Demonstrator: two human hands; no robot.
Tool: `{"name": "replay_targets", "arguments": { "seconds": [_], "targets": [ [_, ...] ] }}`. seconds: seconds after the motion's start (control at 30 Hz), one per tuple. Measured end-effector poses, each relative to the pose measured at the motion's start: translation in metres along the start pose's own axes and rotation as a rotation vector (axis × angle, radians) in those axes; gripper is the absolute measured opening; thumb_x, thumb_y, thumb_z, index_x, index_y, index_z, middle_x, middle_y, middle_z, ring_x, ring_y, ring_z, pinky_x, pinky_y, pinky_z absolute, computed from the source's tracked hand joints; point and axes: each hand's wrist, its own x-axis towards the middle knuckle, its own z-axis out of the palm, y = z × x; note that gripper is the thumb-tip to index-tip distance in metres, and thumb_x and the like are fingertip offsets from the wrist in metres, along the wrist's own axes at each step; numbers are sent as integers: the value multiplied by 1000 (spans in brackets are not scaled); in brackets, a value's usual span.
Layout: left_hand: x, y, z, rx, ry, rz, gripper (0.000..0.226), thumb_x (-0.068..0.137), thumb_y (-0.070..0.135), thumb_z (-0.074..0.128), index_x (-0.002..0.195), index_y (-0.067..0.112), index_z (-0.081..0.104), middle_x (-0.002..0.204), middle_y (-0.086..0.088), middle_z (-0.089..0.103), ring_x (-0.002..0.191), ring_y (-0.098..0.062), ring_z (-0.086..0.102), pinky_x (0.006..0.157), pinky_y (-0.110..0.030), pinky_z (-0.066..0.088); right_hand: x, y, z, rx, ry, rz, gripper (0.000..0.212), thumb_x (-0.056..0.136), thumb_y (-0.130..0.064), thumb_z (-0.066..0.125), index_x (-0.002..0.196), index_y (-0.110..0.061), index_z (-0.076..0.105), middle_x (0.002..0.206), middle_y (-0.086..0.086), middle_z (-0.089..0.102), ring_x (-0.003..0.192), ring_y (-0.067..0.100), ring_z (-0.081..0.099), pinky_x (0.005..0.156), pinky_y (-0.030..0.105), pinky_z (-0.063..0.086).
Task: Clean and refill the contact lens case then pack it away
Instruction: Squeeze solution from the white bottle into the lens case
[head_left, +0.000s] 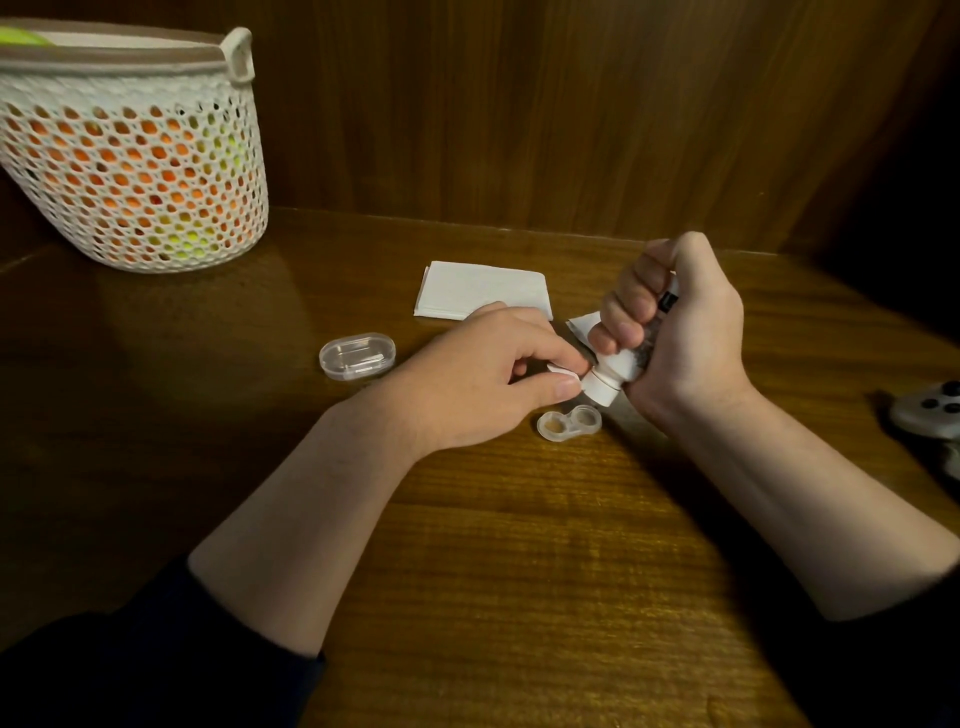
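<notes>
1. Currently, one solution bottle is gripped in the right hand, fingers curled round its body, and is held tilted with its nozzle end pointing down just above the lens case.
2. The bottle's flip cap is pinched between the thumb and fingers of the left hand; both hands are brought together at the bottle.
3. One lens case, with two open wells, is set on the tabletop directly below the bottle. Its lids are not identified.
4. Spillage is judged the main risk: should the bottle be squeezed before the nozzle is aligned over a well, solution would be deposited on the tabletop.
5. Displacement is a second risk: the light, unheld lens case could be knocked aside by either wrist.
6. Left of the lens case, one clear oval box is placed; behind it, one folded tissue is laid, with a second white piece partly hidden.
7. Far left of the lens case, one mesh basket is stood.
</notes>
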Motion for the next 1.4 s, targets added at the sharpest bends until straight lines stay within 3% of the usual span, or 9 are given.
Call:
{"name": "replay_targets", "arguments": {
  "seconds": [0.17,0.37,0.6,1.4],
  "targets": [
    [-2,1,-1,-12,19,-9,22,102,36,69,122,40,77,104,24,64,100,2,53,79,-22,39,1,2,-1,87,20,32,43,100,-23,49,57,-22,44,52,-2,36,43,15,32,48,27,35],
    [-3,3,-3,-69,111,-11,16,100,32,71,111,39,81,96,23,64,84,6,55,66,-10,42,2,6,0,266,2,45,38,99,-25,56,62,-22,49,53,-5,43,45,12,37,48,26,38],
    [-8,4,-9,-86,108,-6,11,92,19,78,94,29,84,85,21,70,76,5,61,64,-10,48,0,15,4,272,-49,96,37,97,-24,57,61,-22,48,52,-4,42,43,12,37,46,25,37],
    [-8,6,-12,-98,57,-35,13,93,15,77,94,27,83,89,15,72,76,2,61,67,-13,50,2,17,6,241,-82,103,39,94,-25,53,55,-24,46,49,-6,38,40,13,32,45,26,35]
  ]
}}
